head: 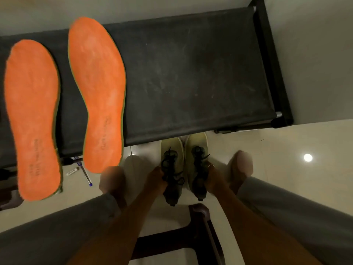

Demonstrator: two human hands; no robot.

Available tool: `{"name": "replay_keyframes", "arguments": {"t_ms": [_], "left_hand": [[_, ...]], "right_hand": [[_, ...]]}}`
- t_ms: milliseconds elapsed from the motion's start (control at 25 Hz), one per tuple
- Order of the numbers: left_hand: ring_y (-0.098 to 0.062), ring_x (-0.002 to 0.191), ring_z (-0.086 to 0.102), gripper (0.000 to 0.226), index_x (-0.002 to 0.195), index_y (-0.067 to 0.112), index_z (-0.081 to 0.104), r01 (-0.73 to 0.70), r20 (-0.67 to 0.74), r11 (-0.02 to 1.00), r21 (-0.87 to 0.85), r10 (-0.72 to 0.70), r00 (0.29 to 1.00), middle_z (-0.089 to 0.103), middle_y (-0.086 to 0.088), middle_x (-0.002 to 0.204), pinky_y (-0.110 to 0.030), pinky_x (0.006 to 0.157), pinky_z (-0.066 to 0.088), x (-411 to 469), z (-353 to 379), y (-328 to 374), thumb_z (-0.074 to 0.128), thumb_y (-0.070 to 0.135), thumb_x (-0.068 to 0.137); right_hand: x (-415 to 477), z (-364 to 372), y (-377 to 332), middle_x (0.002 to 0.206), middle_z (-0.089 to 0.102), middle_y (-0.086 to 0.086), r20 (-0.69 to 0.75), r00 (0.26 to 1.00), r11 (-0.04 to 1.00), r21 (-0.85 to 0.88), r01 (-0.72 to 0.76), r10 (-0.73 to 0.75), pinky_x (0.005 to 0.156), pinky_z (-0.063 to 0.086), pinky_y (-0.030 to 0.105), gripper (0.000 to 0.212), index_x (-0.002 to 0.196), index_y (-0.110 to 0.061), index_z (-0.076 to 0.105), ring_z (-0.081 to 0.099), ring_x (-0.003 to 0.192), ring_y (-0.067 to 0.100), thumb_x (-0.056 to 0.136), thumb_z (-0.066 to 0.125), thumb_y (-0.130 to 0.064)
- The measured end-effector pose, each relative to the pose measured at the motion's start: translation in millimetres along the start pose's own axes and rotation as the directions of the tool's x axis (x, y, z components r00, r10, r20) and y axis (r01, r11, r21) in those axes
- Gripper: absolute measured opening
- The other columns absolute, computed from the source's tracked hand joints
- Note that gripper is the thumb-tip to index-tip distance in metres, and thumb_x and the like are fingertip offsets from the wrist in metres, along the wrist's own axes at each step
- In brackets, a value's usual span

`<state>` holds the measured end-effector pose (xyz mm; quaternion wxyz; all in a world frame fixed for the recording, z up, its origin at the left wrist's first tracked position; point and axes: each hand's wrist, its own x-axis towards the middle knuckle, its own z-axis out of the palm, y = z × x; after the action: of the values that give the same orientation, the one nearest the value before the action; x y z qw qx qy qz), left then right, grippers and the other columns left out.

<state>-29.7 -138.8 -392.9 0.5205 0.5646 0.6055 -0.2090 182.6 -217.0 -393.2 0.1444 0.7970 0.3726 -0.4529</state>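
**Grip:** both hands are engaged. The left hand (155, 178) is clenched around the lace area of the left green sneaker (172, 148). The right hand (213, 177), with a ring on one finger, grasps the right green sneaker (197, 144) the same way.

**Position:** the pair sits side by side low over the tiled floor (286, 146), toes just under the near edge of the dark fabric bench (191, 73). Whether the soles touch the tiles cannot be told.

**Assessment:** the step appears to be moving the pair together. It is best to hold firm material rather than loose laces, keep both soles level, and draw the toes clear of the bench's near edge before raising them.

**Surroundings:** the left orange insole (32, 119) and right orange insole (97, 92) lie at the bench's left end, heels projecting past its near edge. A blue pen (87, 176) lies on the floor below, and a lamp's reflection (308, 157) shows to the right
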Motion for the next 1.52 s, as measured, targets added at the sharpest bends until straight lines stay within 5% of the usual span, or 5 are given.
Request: {"name": "replay_keyframes", "arguments": {"t_ms": [120,520,1040,1320,1520], "left_hand": [[-0.023,0.092,0.06,0.024,0.115,0.005,0.058,0.023,-0.002,0.999,-0.023,-0.023,1.0,0.065,-0.013,0.112,-0.032,0.077,0.05,4.3,9.2,-0.7,0.063,0.015,0.093],[-0.029,0.125,0.055,0.035,0.128,0.008,0.062,-0.096,0.053,0.995,0.002,0.096,0.994,0.056,-0.013,0.137,-0.037,0.106,0.045,-41.8,-47.4,45.1,0.063,0.008,0.093],[-0.025,0.103,0.065,0.015,0.102,0.01,0.071,-0.195,-0.22,0.977,-0.083,0.173,0.96,0.068,-0.007,0.109,-0.029,0.081,0.05,-252.9,-111.6,87.1,0.063,0.017,0.091],[-0.029,0.076,0.061,0.017,0.076,0.02,0.059,-0.336,-0.425,0.928,-0.16,0.242,0.872,0.062,-0.008,0.08,-0.037,0.065,0.05,-352.1,-167.7,79.9,0.057,0.016,0.093],[-0.023,0.074,0.062,0.004,0.091,0.02,0.06,-0.473,-0.516,0.859,-0.196,0.32,0.795,0.062,-0.004,0.083,-0.028,0.061,0.045,-406.8,-207.2,82.6,0.059,0.018,0.094]], "right_hand": [[2.3,1.2,0.7,0.127,0.058,0.019,0.062,0.997,0.997,0.053,-0.051,0.047,0.093,0.046,0.036,0.046,0.134,-0.001,0.046,0.057,0.116,0.035,0.092,0.062,-0.013],[-49.2,-47.9,-38.3,0.14,0.051,0.019,0.047,0.996,0.996,0.051,0.072,-0.074,0.102,0.038,0.032,0.042,0.141,0.0,0.04,0.051,0.126,0.032,0.103,0.044,-0.018],[-248.8,-137.7,-106.6,0.095,0.065,0.008,-0.231,0.945,0.931,0.232,0.283,-0.23,0.088,0.054,0.04,0.008,0.087,-0.011,0.062,0.063,0.098,0.029,0.088,0.055,-0.012],[-343.3,-174.0,-143.4,0.1,0.069,-0.004,-0.41,0.84,0.85,0.23,0.473,-0.356,0.081,0.056,0.034,0.014,0.098,-0.02,0.072,0.064,0.088,0.012,0.089,0.062,-0.025],[-391.9,-204.5,-171.3,0.097,0.073,-0.002,-0.48,0.734,0.802,0.099,0.589,-0.48,0.083,0.057,0.038,0.015,0.091,-0.016,0.073,0.066,0.087,0.014,0.088,0.062,-0.026]]}}
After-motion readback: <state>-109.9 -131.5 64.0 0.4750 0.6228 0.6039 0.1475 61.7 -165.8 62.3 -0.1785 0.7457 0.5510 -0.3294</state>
